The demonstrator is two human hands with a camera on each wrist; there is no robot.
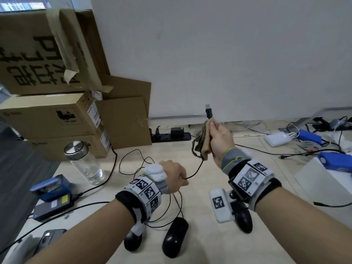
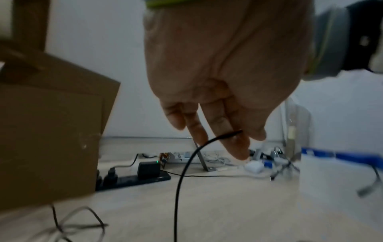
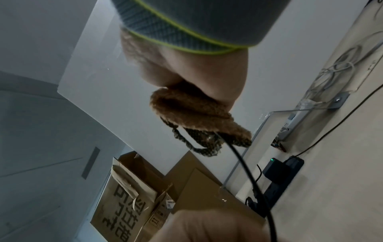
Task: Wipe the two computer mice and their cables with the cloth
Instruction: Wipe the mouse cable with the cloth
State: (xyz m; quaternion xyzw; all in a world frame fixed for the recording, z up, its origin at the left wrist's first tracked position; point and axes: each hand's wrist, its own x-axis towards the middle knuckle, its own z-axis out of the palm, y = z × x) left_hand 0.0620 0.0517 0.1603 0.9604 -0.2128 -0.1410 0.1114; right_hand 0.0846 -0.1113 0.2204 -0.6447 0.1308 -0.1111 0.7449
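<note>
Two black mice lie near the table's front edge: one [image 1: 175, 237] in full view, the other [image 1: 133, 242] partly hidden under my left wrist. Their thin black cables [image 1: 171, 212] loop over the table. My left hand [image 1: 182, 179] pinches one cable [image 2: 186, 163] and holds it up. Higher and to the right, my right hand [image 1: 219, 138] grips the brown cloth [image 1: 202, 143] folded round that same cable, just below its USB plug [image 1: 209, 111], which sticks up above the cloth. In the right wrist view the cable [image 3: 244, 167] runs out of the cloth [image 3: 192, 114].
Cardboard boxes [image 1: 53, 115] are stacked at the back left, with a glass jar [image 1: 85, 164] in front of them. A black power strip [image 1: 171, 135] lies by the wall. A blue box [image 1: 51, 187], a power adapter [image 1: 51, 206] and a phone [image 1: 47, 239] sit left; chargers and wires clutter the right.
</note>
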